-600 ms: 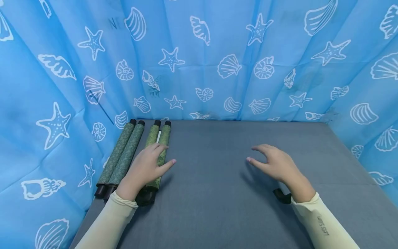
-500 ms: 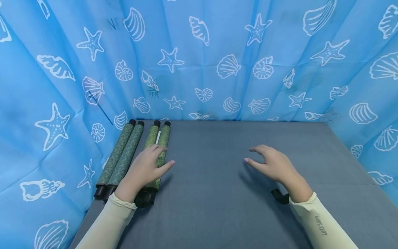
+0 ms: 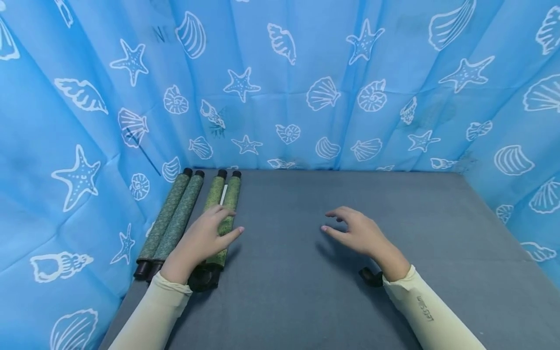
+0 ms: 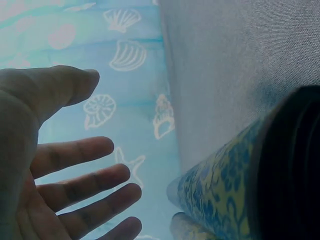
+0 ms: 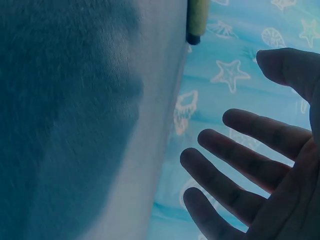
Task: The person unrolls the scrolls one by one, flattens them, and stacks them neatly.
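My left hand (image 3: 203, 240) hovers over a yellow-green patterned scroll (image 3: 232, 194), its thumb and fingers spread and nothing in its grasp. That scroll is rolled from both sides into two parallel rolls with dark ends, and a thin white strip shows between them. In the left wrist view, the dark round end of a roll (image 4: 220, 185) stands large beside the hand. Left of it lies a second, teal patterned scroll (image 3: 185, 204), also in two rolls. My right hand (image 3: 360, 231) is held over the middle of the table, fingers apart and holding nothing.
A grey cloth-covered table (image 3: 288, 272) lies under both hands. Behind it and at its sides hangs a blue curtain (image 3: 288, 68) printed with white shells and starfish. A dark band (image 3: 371, 277) shows at the right wrist.
My right hand has moved left, toward the middle of the table. The left hand stays nearly in place over the yellow-green scroll, and both scrolls lie as before.
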Demonstrator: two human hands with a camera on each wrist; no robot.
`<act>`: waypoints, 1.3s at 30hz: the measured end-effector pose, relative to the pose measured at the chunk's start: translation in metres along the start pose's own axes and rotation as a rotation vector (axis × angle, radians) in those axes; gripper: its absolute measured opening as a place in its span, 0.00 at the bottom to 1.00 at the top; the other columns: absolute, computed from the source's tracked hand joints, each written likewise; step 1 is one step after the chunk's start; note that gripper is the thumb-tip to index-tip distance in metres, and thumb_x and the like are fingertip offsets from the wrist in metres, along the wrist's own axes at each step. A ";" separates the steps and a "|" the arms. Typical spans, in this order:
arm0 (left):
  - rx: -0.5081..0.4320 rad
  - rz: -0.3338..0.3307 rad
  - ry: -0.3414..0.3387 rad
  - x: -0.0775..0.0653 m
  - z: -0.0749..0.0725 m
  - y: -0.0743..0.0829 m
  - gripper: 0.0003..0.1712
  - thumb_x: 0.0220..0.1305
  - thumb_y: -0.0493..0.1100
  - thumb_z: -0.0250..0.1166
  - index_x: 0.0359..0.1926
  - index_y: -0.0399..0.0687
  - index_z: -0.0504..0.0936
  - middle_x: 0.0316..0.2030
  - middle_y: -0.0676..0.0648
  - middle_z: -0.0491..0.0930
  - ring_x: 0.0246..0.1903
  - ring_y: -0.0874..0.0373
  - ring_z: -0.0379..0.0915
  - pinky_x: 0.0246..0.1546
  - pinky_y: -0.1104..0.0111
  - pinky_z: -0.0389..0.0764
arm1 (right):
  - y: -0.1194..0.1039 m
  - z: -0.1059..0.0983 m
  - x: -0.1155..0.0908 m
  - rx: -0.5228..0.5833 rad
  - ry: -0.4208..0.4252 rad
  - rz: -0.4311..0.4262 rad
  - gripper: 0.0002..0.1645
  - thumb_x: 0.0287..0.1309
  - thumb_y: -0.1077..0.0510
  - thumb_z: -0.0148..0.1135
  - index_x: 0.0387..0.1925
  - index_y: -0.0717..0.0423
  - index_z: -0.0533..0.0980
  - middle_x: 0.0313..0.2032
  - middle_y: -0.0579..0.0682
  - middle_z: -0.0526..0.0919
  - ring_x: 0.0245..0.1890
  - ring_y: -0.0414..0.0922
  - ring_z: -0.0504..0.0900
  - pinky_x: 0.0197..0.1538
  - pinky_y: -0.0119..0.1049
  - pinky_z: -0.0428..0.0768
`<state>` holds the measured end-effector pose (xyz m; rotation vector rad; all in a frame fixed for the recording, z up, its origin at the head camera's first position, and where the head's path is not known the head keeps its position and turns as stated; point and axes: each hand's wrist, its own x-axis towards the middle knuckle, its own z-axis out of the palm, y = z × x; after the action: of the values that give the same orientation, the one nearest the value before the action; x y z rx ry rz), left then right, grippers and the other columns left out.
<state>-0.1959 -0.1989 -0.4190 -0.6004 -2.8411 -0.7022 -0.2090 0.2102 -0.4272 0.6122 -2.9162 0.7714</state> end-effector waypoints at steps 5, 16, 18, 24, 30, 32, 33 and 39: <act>-0.056 -0.019 0.004 -0.003 -0.005 -0.003 0.28 0.74 0.62 0.67 0.64 0.49 0.83 0.61 0.44 0.81 0.61 0.46 0.79 0.61 0.47 0.81 | -0.004 0.004 0.006 0.020 -0.008 -0.018 0.28 0.71 0.41 0.68 0.62 0.53 0.83 0.59 0.55 0.86 0.55 0.55 0.87 0.53 0.58 0.86; -0.087 -0.087 -0.005 -0.007 -0.007 -0.017 0.33 0.75 0.61 0.66 0.67 0.43 0.81 0.65 0.40 0.78 0.65 0.39 0.76 0.65 0.42 0.78 | -0.018 0.012 0.017 0.087 -0.039 -0.024 0.28 0.71 0.40 0.67 0.62 0.53 0.83 0.60 0.55 0.85 0.56 0.55 0.86 0.53 0.58 0.85; -0.077 -0.102 0.001 -0.008 -0.007 -0.023 0.33 0.75 0.61 0.66 0.68 0.42 0.80 0.65 0.39 0.77 0.65 0.38 0.75 0.65 0.42 0.77 | -0.020 0.015 0.019 0.094 -0.037 -0.031 0.27 0.72 0.41 0.67 0.62 0.53 0.83 0.60 0.55 0.85 0.55 0.55 0.86 0.53 0.57 0.85; -0.091 -0.144 0.015 -0.014 -0.006 -0.039 0.32 0.75 0.58 0.67 0.67 0.39 0.80 0.64 0.36 0.77 0.65 0.35 0.75 0.65 0.40 0.76 | -0.031 0.025 0.025 0.118 -0.058 -0.045 0.26 0.72 0.40 0.66 0.62 0.50 0.82 0.60 0.53 0.85 0.55 0.54 0.86 0.53 0.56 0.85; -0.142 -0.165 0.010 -0.019 -0.002 -0.047 0.32 0.75 0.59 0.67 0.67 0.41 0.80 0.64 0.38 0.78 0.64 0.36 0.76 0.64 0.41 0.77 | -0.046 0.036 0.033 0.149 -0.083 -0.073 0.26 0.72 0.40 0.66 0.62 0.48 0.82 0.60 0.52 0.85 0.55 0.53 0.86 0.52 0.54 0.86; -0.162 -0.169 0.008 -0.019 0.000 -0.048 0.33 0.74 0.62 0.67 0.67 0.43 0.81 0.63 0.39 0.79 0.63 0.37 0.76 0.63 0.42 0.78 | -0.049 0.040 0.036 0.151 -0.090 -0.084 0.26 0.72 0.40 0.66 0.62 0.50 0.82 0.60 0.52 0.85 0.55 0.52 0.86 0.52 0.54 0.86; -0.175 -0.173 0.007 -0.018 0.001 -0.049 0.34 0.74 0.63 0.66 0.66 0.44 0.81 0.63 0.39 0.79 0.63 0.38 0.77 0.63 0.42 0.78 | -0.051 0.042 0.037 0.146 -0.091 -0.089 0.26 0.72 0.40 0.66 0.62 0.50 0.83 0.59 0.51 0.85 0.55 0.52 0.86 0.52 0.53 0.86; -0.207 -0.215 -0.003 -0.017 0.003 -0.053 0.40 0.70 0.72 0.64 0.67 0.46 0.81 0.66 0.40 0.77 0.66 0.38 0.74 0.66 0.41 0.75 | -0.063 0.053 0.047 0.144 -0.104 -0.115 0.27 0.72 0.39 0.65 0.62 0.49 0.83 0.59 0.49 0.85 0.55 0.50 0.86 0.51 0.51 0.86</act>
<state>-0.2025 -0.2462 -0.4471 -0.3243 -2.8849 -1.0404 -0.2253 0.1172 -0.4366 0.8501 -2.9031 0.9695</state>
